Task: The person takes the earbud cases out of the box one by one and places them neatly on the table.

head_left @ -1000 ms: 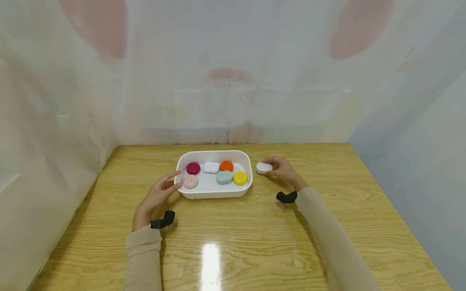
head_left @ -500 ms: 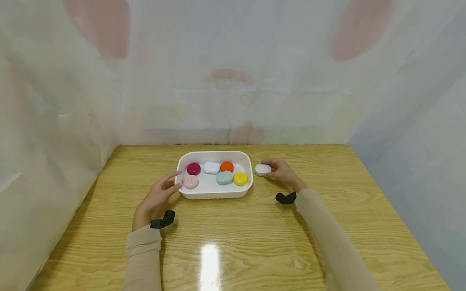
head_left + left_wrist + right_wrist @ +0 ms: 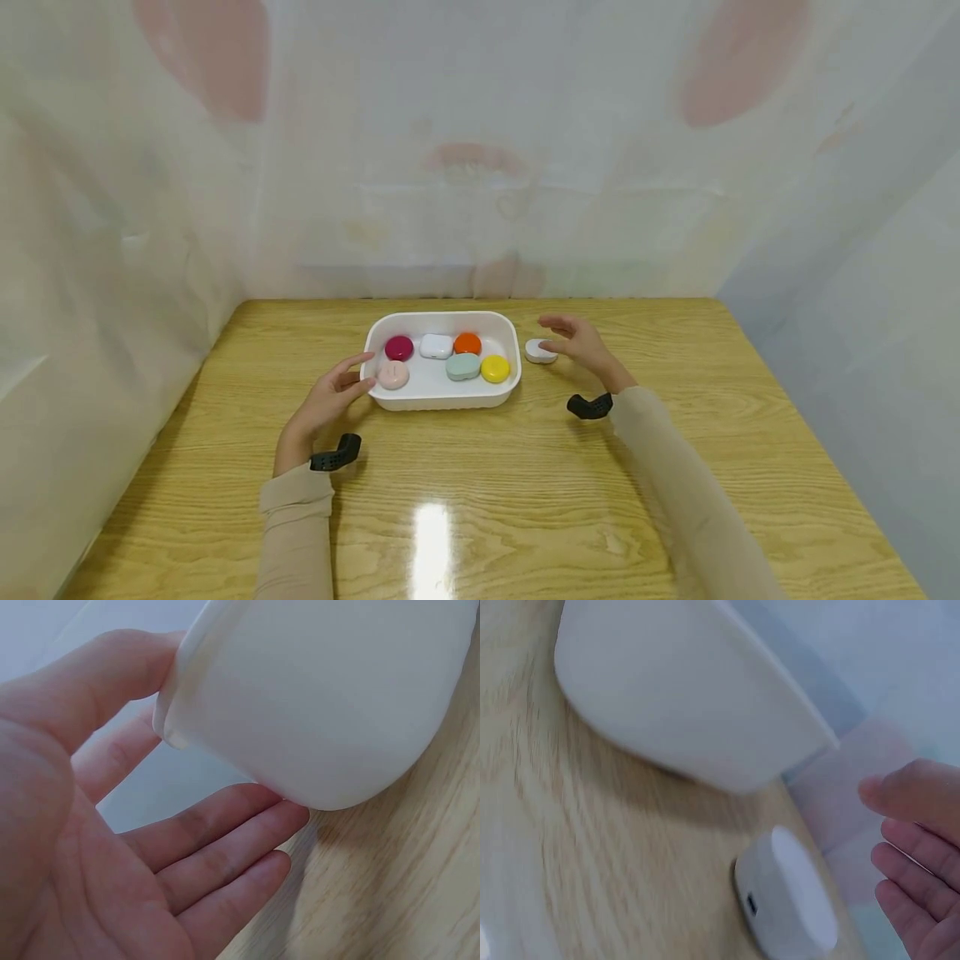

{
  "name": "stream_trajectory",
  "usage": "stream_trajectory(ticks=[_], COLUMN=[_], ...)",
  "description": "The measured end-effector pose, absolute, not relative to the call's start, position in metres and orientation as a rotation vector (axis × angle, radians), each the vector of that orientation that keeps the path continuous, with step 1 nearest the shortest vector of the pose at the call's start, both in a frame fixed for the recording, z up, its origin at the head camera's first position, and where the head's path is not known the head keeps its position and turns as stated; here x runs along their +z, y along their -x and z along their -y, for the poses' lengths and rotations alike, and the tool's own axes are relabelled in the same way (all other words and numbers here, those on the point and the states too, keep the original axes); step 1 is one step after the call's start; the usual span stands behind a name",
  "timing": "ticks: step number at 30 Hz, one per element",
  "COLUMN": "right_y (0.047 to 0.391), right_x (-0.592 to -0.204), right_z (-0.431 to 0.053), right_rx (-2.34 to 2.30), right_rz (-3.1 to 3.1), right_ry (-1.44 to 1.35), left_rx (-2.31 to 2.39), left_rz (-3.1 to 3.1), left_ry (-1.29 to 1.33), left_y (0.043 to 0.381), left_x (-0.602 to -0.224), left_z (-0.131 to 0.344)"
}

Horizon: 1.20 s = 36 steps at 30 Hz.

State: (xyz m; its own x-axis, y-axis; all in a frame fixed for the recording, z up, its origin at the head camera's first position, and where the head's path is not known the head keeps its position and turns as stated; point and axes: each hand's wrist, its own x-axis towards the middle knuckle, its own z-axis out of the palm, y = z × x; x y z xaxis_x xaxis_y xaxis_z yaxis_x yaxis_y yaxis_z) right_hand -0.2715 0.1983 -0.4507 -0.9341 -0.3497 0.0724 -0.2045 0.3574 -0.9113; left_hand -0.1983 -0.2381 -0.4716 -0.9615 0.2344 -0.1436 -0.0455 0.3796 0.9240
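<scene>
My left hand [image 3: 327, 404] holds the left end of a white plastic tray [image 3: 438, 401]. In the left wrist view the thumb lies on the tray's rim, and other fingertips meet its outer wall. A white oval earbud case [image 3: 534, 353] sits on the table just right of the tray; the right wrist view shows a small port on its side. Above and beside this case, my right hand [image 3: 588, 350] has its thumb and fingers apart, holding nothing. The right wrist view shows the fingers away from the white case [image 3: 784, 896].
Inside the tray are several small cases: dark red [image 3: 399, 348], white [image 3: 436, 346], orange [image 3: 467, 343], pale green [image 3: 462, 367], yellow [image 3: 495, 368] and pale pink [image 3: 393, 375]. The wooden table [image 3: 510, 500] ends at a hanging patterned sheet [image 3: 465, 225].
The right hand set the white earbud case on the table, slightly closer to the tray, and let go; its fingers spread and lifted. The left hand and tray have hardly moved.
</scene>
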Motion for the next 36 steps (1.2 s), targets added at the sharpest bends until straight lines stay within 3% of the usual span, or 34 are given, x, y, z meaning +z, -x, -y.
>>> stream_trajectory(ticks=[16, 26, 36], right_y=[0.255, 0.260, 0.269], right_x=[-0.424, -0.428, -0.436], right_z=[-0.131, -0.101, -0.083], right_rx=[-1.530, -1.422, -1.262], right_rz=[-2.401, -2.416, -2.463], right_ry=[0.805, 0.941, 0.817], left_rx=[1.623, 1.619, 1.635], left_rz=[-2.392, -2.391, -2.390], left_ry=[-0.190, -0.197, -0.219], left_y=[0.201, 0.201, 0.201], left_x=[-0.473, -0.473, -0.477], left_z=[0.240, 0.241, 0.241])
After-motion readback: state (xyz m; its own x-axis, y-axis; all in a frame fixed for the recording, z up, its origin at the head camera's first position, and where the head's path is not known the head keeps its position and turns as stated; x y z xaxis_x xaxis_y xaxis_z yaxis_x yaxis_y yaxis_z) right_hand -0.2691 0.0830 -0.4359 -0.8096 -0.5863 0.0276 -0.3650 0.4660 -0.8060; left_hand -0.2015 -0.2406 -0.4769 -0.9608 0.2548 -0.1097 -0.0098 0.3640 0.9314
